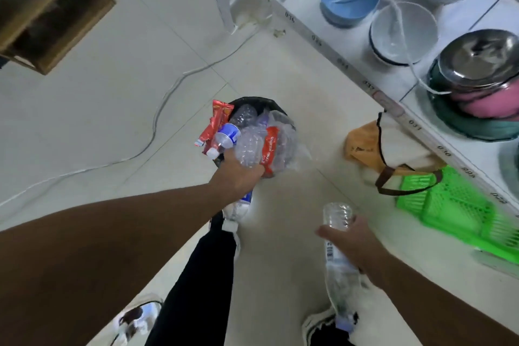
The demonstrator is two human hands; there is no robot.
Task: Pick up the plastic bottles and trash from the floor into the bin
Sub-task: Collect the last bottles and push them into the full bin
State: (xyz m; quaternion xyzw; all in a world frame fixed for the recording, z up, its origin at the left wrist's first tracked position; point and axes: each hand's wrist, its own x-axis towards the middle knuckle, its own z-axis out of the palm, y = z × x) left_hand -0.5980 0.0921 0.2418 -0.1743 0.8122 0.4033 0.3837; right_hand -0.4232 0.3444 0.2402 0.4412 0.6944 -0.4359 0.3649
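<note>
Along the front edge of the white shelf [351, 64], well beyond the fingers of both hands, stood small black numbers; "031" and "010" could be read, the others were too blurred. The print on the red wrapper [270, 149], just beyond the left fingertips, was not legible.

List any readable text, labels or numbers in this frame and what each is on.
"031": shelf edge strip; the strip's other numbers are too blurred to read.
Orange bottle label: white print, unreadable.
Red wrapper: brand unreadable.
Right hand's bottle: label too small to read.
Yellow bag: dark print, blurred.
</note>
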